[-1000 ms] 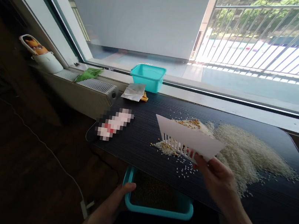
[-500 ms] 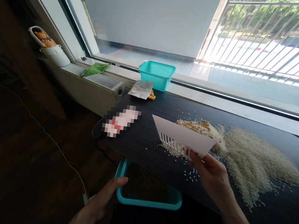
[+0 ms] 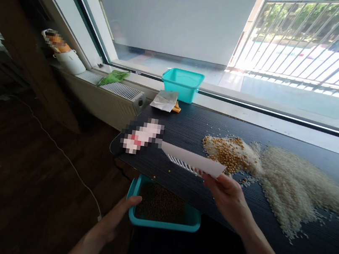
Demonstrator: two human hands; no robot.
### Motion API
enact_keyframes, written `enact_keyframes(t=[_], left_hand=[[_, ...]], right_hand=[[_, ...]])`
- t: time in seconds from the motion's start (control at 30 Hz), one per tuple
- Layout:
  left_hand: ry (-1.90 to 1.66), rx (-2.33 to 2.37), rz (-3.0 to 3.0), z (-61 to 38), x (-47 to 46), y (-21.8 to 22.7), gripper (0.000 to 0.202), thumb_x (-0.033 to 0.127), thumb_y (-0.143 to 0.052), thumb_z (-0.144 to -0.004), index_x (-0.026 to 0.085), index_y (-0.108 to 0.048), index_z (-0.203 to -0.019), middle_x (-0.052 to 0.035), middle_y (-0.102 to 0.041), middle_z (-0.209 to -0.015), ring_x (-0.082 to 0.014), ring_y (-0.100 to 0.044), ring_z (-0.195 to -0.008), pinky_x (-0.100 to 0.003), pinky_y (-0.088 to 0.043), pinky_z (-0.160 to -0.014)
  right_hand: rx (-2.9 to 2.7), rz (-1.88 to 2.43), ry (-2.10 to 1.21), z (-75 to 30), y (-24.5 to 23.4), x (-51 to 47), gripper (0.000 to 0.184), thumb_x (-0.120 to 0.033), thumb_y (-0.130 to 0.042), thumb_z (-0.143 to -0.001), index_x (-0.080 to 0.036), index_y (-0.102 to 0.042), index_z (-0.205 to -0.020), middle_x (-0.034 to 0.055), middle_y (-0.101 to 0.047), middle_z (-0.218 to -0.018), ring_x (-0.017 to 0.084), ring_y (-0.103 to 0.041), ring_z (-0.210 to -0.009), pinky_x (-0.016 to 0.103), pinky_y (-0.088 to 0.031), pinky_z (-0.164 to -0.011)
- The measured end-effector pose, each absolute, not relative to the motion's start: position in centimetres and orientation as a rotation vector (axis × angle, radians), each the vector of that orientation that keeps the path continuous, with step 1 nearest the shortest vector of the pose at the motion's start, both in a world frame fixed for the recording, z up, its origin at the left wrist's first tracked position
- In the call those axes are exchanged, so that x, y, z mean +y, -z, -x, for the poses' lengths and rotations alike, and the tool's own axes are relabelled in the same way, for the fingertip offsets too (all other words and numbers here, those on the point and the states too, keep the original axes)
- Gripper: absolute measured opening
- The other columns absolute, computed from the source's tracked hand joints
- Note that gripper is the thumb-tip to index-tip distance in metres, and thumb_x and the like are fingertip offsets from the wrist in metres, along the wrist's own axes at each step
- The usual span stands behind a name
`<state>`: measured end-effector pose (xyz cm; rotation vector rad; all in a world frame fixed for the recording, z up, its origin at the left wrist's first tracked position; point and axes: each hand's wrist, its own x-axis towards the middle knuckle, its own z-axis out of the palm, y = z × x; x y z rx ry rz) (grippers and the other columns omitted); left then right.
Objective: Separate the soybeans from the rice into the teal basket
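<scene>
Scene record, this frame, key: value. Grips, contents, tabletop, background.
left grip: on a turquoise rectangular plastic bin, thumb over its rim
bin position: below the table's near edge
bin contents: small brownish grains, dimly lit
right grip: holding a flat white slotted scraper above the tabletop, slots toward the near edge
surface: black wood-grain table
mixed heap: golden round grains among whitish rice-like grains
right heap: whitish rice-like grains
background: second turquoise plastic bin by the window
unclear: pixelated patch left of the scraper
</scene>
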<state>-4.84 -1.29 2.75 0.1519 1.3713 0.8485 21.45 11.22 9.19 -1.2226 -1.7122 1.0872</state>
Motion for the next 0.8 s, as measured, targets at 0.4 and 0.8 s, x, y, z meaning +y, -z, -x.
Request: enact_keyframes(t=[0.4,0.8], left_hand=[[-0.908,1.424,-0.157,6.0,-2.0,-3.4,0.047,0.039,-0.066,-0.073,0.01,-0.059,-0.109,-0.0097,-0.071,-0.097,-0.023,-0.067,-0.084,-0.031,-0.053,-0.073],[-0.792,1.255,-0.233,1.9,-1.8,-3.6,0.053,0.037,-0.065,-0.075,0.013,-0.053,-0.121,-0.0096,-0.066,-0.113,-0.0257,-0.06,-0.106,-0.036,-0.046,-0.091]], right_hand=[[-1.788,1.103,-1.276,-17.3,-9.3,9.7,0.031,-0.039,-0.052,-0.084,-0.017,-0.073,-0.09,0.0019,-0.068,-0.074,0.016,-0.06,-0.067,0.022,-0.049,-0.059],[-1.051,1.596,-0.86,-27.8,-11.0,6.5,0.028,-0.046,-0.071,-0.064,-0.022,-0.074,-0.079,0.0032,-0.073,-0.076,0.02,-0.067,-0.066,0.028,-0.057,-0.063]])
